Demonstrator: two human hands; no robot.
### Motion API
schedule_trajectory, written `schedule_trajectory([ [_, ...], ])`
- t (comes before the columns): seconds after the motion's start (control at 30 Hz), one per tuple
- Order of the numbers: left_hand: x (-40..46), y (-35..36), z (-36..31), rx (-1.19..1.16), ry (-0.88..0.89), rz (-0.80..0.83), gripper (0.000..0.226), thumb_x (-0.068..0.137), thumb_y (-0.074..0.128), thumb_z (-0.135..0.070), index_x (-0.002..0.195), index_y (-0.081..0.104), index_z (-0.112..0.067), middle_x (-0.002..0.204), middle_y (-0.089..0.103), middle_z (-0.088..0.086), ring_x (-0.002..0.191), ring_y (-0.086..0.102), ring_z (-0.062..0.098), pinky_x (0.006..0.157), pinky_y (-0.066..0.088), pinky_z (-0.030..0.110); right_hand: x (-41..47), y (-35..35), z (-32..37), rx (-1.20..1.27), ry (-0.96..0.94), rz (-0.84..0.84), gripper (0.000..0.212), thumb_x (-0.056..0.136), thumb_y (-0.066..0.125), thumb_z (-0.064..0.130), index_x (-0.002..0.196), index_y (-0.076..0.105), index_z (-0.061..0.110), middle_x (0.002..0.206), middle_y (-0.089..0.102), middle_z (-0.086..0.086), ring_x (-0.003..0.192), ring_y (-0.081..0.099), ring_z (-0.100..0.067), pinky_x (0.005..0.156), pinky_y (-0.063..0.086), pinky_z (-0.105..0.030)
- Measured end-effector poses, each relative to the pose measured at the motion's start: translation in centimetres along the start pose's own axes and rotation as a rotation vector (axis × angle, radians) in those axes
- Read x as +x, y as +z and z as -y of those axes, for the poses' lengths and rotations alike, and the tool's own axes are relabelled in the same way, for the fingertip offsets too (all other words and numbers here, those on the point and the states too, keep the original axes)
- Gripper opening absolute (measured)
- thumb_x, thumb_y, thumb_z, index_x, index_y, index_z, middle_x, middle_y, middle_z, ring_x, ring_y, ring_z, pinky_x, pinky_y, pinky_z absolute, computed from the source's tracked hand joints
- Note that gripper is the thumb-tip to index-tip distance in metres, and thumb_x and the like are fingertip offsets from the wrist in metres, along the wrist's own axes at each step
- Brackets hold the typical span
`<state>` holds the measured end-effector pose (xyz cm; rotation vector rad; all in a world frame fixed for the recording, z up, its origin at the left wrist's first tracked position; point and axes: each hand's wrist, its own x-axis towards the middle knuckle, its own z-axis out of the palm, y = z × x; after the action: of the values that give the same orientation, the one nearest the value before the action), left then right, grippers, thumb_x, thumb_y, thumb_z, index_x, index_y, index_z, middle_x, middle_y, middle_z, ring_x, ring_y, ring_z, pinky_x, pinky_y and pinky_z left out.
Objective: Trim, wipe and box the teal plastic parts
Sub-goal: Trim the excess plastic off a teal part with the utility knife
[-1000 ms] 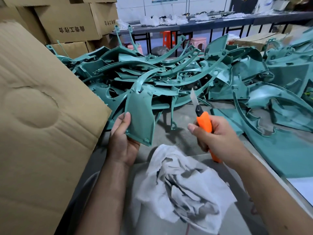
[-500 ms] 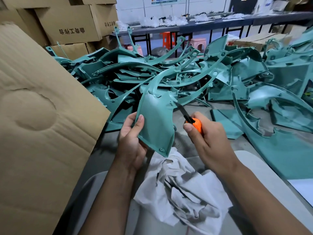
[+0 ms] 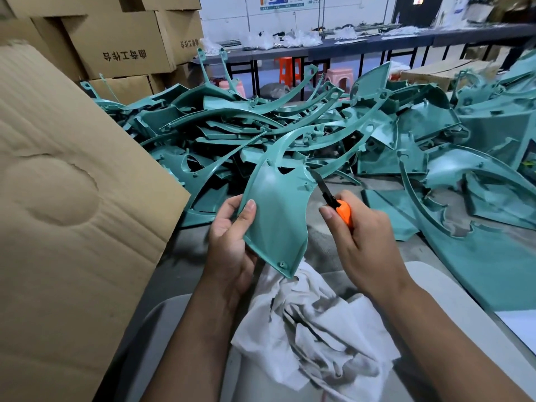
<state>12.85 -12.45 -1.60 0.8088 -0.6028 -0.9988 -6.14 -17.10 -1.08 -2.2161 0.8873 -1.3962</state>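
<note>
The left hand [image 3: 229,242] is gripping a teal part [image 3: 275,216] upright over the white rag [image 3: 316,329], thumb pressing its face; the right hand [image 3: 362,239] is curling round an orange knife [image 3: 343,213], blade touching the part's right edge. Behind, a pile of teal parts [image 3: 290,126] is covering the table [image 3: 327,242]; a cardboard flap [image 3: 72,198] is leaning at left.

A curved teal plastic part [image 3: 275,210] with a long thin arm stands tilted above a crumpled white rag [image 3: 316,323], a tangled heap of teal parts [image 3: 290,126] covering the table's far side.
</note>
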Motion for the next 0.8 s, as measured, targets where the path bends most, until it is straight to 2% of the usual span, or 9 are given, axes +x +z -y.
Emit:
schedule_trajectory([
  [0.1, 0.0, 0.1, 0.1, -0.026, -0.005, -0.02, 0.026, 0.083, 0.067, -0.021, 0.107, 0.065, -0.01, 0.101, 0.075, 0.013, 0.086, 0.074, 0.023, 0.07, 0.061, 0.036, 0.0, 0.0, 0.1, -0.012, 0.002, -0.018, 0.029, 0.109, 0.05, 0.037, 0.083, 0.043, 0.026, 0.055, 0.037, 0.01, 0.05, 0.042, -0.01, 0.049, 0.028, -0.014],
  [0.33, 0.0, 0.3, 0.1, -0.03, -0.002, -0.042, 0.024, 0.085, 0.066, -0.019, 0.107, 0.064, -0.01, 0.101, 0.076, 0.012, 0.088, 0.073, 0.023, 0.079, 0.062, 0.04, 0.1, 0.2, -0.1, -0.057, -0.009, -0.028, 0.035, 0.108, 0.048, 0.043, 0.082, 0.043, 0.021, 0.054, 0.035, 0.011, 0.051, 0.043, -0.011, 0.048, 0.028, -0.015],
  [0.43, 0.0, 0.4, 0.3, -0.02, 0.002, -0.067, 0.009, 0.096, 0.061, -0.014, 0.104, 0.065, -0.011, 0.098, 0.076, 0.011, 0.085, 0.073, 0.022, 0.074, 0.062, 0.037, 0.2, 0.1, 0.0, -0.086, -0.032, -0.045, 0.031, 0.106, 0.048, 0.042, 0.083, 0.044, 0.022, 0.054, 0.035, 0.013, 0.052, 0.045, -0.008, 0.049, 0.029, -0.013],
  [0.63, -0.3, 0.7, 0.5, -0.022, -0.012, -0.124, 0.01, 0.098, 0.061, -0.013, 0.105, 0.067, -0.009, 0.1, 0.076, 0.013, 0.085, 0.073, 0.023, 0.07, 0.061, 0.035, 0.4, -0.1, -0.2, -0.147, -0.05, -0.066, 0.033, 0.106, 0.049, 0.043, 0.082, 0.042, 0.021, 0.056, 0.037, 0.015, 0.056, 0.048, -0.008, 0.051, 0.031, -0.014],
  [0.8, -0.3, 1.1, 0.6, -0.057, -0.026, -0.161, 0.009, 0.097, 0.062, -0.013, 0.103, 0.066, -0.009, 0.102, 0.074, 0.015, 0.087, 0.071, 0.026, 0.078, 0.061, 0.042, 0.3, -0.3, -0.1, -0.18, -0.07, -0.031, 0.028, 0.104, 0.049, 0.044, 0.085, 0.04, 0.025, 0.057, 0.038, 0.016, 0.056, 0.048, -0.005, 0.051, 0.032, -0.014],
])
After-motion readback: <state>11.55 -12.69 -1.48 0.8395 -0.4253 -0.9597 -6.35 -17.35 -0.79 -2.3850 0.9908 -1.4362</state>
